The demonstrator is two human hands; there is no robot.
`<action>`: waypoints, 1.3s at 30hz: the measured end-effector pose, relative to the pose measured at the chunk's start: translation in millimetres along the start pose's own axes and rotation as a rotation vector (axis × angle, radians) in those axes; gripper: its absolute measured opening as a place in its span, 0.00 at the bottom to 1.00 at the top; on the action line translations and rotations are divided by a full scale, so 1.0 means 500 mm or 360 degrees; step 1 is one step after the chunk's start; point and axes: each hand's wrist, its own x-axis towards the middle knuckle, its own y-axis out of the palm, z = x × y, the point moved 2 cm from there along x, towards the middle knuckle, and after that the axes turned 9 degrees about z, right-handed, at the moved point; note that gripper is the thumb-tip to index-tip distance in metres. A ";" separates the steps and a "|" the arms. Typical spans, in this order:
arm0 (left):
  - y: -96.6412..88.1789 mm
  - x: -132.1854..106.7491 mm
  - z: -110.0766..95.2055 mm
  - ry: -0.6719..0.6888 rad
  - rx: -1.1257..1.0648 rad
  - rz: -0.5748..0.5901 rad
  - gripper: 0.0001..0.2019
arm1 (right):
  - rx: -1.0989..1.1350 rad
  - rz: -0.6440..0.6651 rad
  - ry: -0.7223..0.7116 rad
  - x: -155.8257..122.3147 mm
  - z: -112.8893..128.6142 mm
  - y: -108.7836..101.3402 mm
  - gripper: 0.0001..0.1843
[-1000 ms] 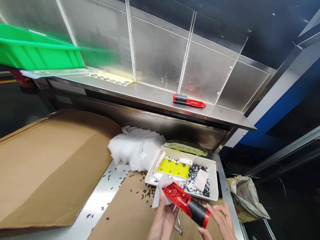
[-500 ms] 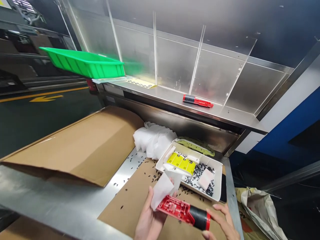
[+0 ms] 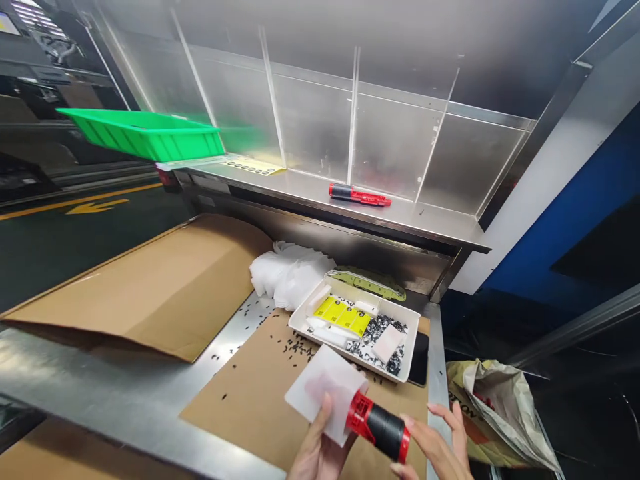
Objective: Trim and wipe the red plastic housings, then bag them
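Note:
A red and black plastic casing [image 3: 384, 427] is held slanted above the brown cardboard. Its red end is covered by a thin, translucent white packing sleeve [image 3: 320, 383]; red shows faintly through. My left hand [image 3: 323, 443] is closed around the sleeve and the casing inside it, thumb on top. At the casing's black end, my right hand [image 3: 440, 440] has its index finger and thumb about the red rim, its other fingers stretched out. Behind them stands a white tray [image 3: 415, 340] with a yellow label sheet [image 3: 343, 315], small black pieces [image 3: 383, 333] and a pale pink block [image 3: 388, 343].
White sleeves [image 3: 293, 273] are piled behind the tray. A large cardboard piece [image 3: 130, 293] lies left. On the shelf are a similar casing [image 3: 359, 195] and a green bin [image 3: 145, 137]. A phone [image 3: 419, 360] lies beside the tray; an open sack [image 3: 500, 413] stands right.
The white sleeve now covers the casing's red part, which lay bare before. My right fingers have closed in on the black end. The view has shifted right.

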 end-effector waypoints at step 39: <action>-0.123 -0.280 -0.169 0.0580 -0.0467 0.0378 0.19 | 0.1108 0.1004 0.0192 0.011 0.315 0.170 0.21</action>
